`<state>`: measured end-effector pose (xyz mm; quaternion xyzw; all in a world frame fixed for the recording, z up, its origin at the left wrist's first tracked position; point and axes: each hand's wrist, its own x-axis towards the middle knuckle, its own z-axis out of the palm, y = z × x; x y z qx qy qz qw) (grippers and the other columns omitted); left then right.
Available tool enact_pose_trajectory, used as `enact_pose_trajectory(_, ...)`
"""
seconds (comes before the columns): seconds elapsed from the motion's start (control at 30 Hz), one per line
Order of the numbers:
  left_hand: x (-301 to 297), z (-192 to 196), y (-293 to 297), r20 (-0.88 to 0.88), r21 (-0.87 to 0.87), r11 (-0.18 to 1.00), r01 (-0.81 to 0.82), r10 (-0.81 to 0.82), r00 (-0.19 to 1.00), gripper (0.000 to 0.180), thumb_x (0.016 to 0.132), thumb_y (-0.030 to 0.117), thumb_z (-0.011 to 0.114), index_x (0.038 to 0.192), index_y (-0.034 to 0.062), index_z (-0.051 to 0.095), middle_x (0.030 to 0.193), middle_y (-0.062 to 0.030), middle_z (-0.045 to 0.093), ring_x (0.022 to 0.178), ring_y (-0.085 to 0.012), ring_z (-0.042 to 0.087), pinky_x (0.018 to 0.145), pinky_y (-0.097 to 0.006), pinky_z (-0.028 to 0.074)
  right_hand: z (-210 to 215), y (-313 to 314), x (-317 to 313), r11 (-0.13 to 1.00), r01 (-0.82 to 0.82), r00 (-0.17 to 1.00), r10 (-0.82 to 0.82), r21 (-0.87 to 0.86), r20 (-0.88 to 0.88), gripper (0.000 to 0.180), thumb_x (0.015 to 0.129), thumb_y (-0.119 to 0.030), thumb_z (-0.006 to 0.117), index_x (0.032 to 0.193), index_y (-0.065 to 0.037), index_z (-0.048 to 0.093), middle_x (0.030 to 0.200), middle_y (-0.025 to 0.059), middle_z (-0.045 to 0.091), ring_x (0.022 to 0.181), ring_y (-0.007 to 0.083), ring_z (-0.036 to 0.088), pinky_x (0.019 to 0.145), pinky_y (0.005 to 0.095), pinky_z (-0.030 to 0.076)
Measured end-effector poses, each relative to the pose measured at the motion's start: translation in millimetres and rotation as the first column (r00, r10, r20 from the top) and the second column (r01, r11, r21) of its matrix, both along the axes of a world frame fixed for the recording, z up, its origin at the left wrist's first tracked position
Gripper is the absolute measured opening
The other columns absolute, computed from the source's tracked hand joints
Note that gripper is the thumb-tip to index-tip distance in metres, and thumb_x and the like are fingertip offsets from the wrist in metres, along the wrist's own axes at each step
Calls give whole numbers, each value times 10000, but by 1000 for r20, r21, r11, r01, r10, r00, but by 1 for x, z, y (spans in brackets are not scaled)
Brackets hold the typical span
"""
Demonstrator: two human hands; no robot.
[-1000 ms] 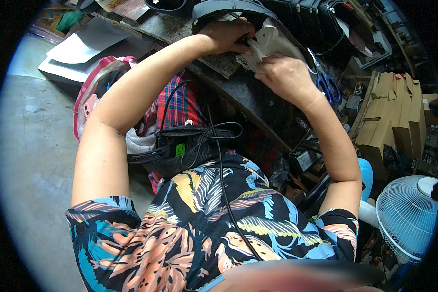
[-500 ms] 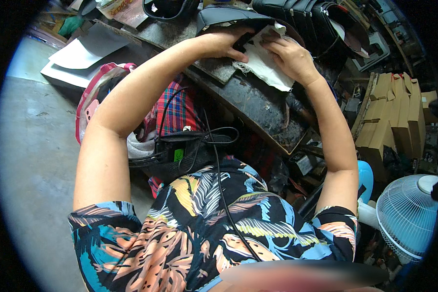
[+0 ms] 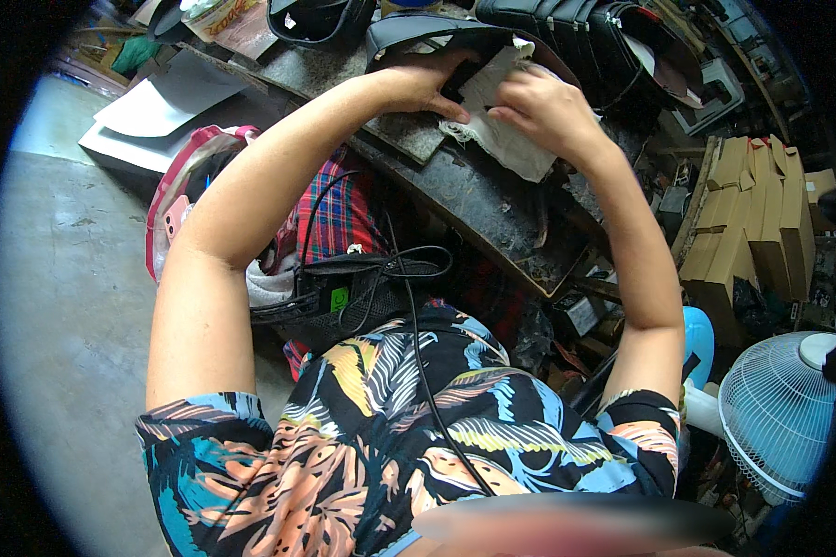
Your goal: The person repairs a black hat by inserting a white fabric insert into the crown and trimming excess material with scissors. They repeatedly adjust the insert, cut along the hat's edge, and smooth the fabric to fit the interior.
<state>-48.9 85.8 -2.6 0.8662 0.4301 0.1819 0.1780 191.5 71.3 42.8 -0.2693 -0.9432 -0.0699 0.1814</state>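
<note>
On the workbench (image 3: 455, 200) lies a white cloth (image 3: 508, 147) with a frayed edge, partly inside a curved black leather-like piece (image 3: 413, 35). My left hand (image 3: 427, 88) reaches into the black piece. Its thumb is spread away from the fingers and rests at the cloth's left edge, while the fingertips are partly hidden in the dark interior. My right hand (image 3: 546, 107) is over the cloth's right side. Its fingers are curled and closed on the cloth near its upper end, and the pinch itself is partly covered by the knuckles.
Black bags (image 3: 567, 42) stand at the bench's far side. A black container (image 3: 320, 23) is at the back left, near white sheets (image 3: 163, 107). Cardboard boxes (image 3: 743, 223) and a fan (image 3: 778, 408) stand to the right. A black cable (image 3: 418, 371) hangs across my front.
My right hand has curled its fingers more and turned on the cloth. The cloth and black piece have shifted slightly. My left hand stays nearly in place.
</note>
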Motion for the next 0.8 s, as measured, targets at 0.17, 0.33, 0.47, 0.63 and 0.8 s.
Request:
enact_pose_trajectory(0.17,2,6,-1,-55,-50,998,-23,20,998,965,684,493,841,1419,67,382,1297,-237,564,1191,-370,564,997,-404,441,51,-36,33,785,302,934,-132,-540,331,192,877,-182,650,1019,-55,622,944,89,656,934,263,645,793,381,542)
enact_pose_trajectory(0.33,2,0,-6,-9,-14,999,-35,34,999,994,691,486,840,1438,65,338,1279,-251,566,1194,-389,557,1008,-414,444,13,-20,2,976,-70,997,70,-205,-6,408,920,-135,585,1326,-126,553,1341,112,559,1274,270,513,1070,386,430)
enact_pose_trajectory(0.47,-1,-6,-28,-18,346,933,-99,112,994,1056,711,515,807,1474,9,282,1339,-298,488,1207,-444,515,1064,-458,398,-27,-2,-10,988,154,938,-135,-35,319,506,977,-322,526,1449,-156,451,1524,61,403,1389,217,392,1153,354,339)
enact_pose_trajectory(0.63,-12,4,-59,-298,264,962,69,13,955,822,834,552,648,1398,-12,447,1455,-210,429,1252,-420,461,1071,-455,392,-38,-1,-4,990,137,929,-142,38,342,593,985,-390,486,1505,-139,352,1572,57,323,1441,200,307,1190,344,265)
enact_pose_trajectory(0.8,-11,17,-95,-426,248,950,189,-68,902,791,861,548,600,1396,-17,460,1498,-169,410,1300,-402,419,1092,-459,369,-40,1,-4,987,161,921,-143,-19,362,613,989,-391,481,1522,-139,314,1575,61,315,1449,202,291,1197,342,250)
